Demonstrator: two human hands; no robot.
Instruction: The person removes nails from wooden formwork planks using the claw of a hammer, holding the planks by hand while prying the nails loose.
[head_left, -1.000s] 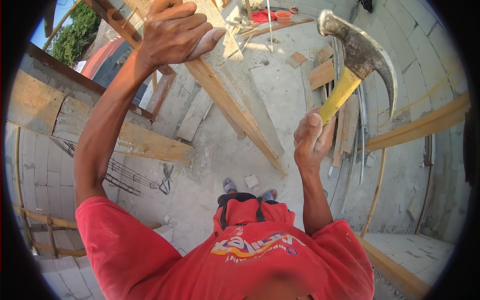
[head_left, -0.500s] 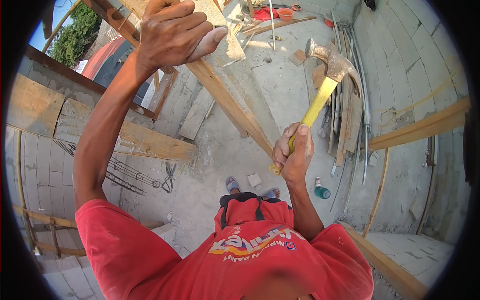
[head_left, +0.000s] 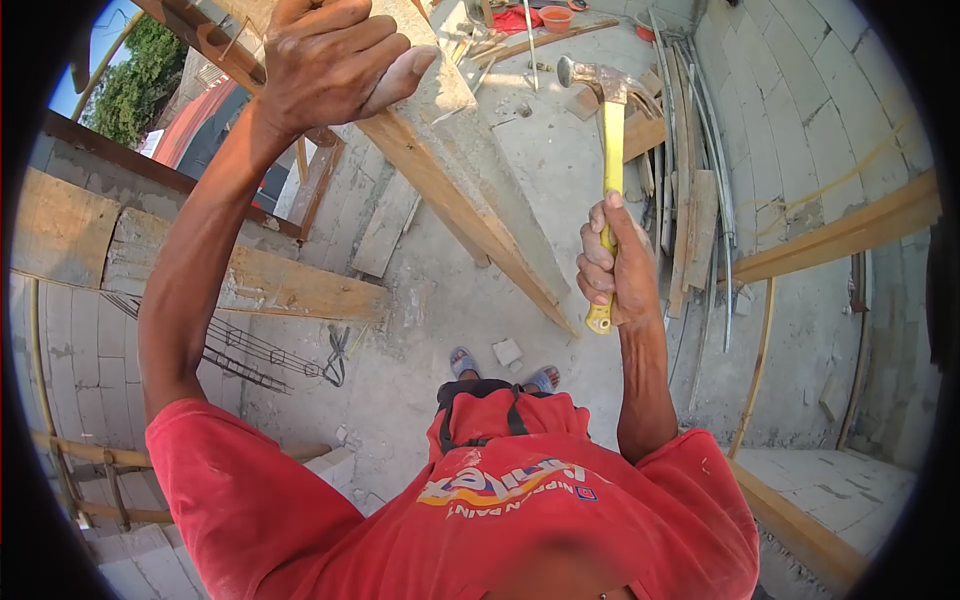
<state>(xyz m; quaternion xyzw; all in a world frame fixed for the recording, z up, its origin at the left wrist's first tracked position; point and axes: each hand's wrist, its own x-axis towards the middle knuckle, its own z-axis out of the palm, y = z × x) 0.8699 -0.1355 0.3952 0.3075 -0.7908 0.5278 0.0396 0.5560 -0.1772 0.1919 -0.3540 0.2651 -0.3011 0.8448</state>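
Note:
My right hand (head_left: 618, 258) is wrapped round the yellow handle of a claw hammer (head_left: 614, 130). The hammer stands nearly upright in the view, its worn metal head at the top and its claw pointing right. At the upper left, my left hand (head_left: 340, 65) is raised with its fingers curled closed and the thumb pointing right. Whatever those fingers hold, if anything, is hidden. Just below and behind this hand runs a long wooden beam (head_left: 450, 190), slanting down to the right along a grey concrete-smeared surface.
Planks and metal pipes (head_left: 690, 190) lie along the block wall (head_left: 800, 130) on the right. A timber (head_left: 830, 235) juts in from the right, a board (head_left: 250, 285) from the left. A rebar cage (head_left: 260, 350) and a block piece (head_left: 507, 352) lie below. An orange basin (head_left: 556, 18) sits far off.
My right hand has moved right with the hammer, whose handle has swung from slanting to nearly upright. My left hand stays raised and closed, slightly farther left in view.

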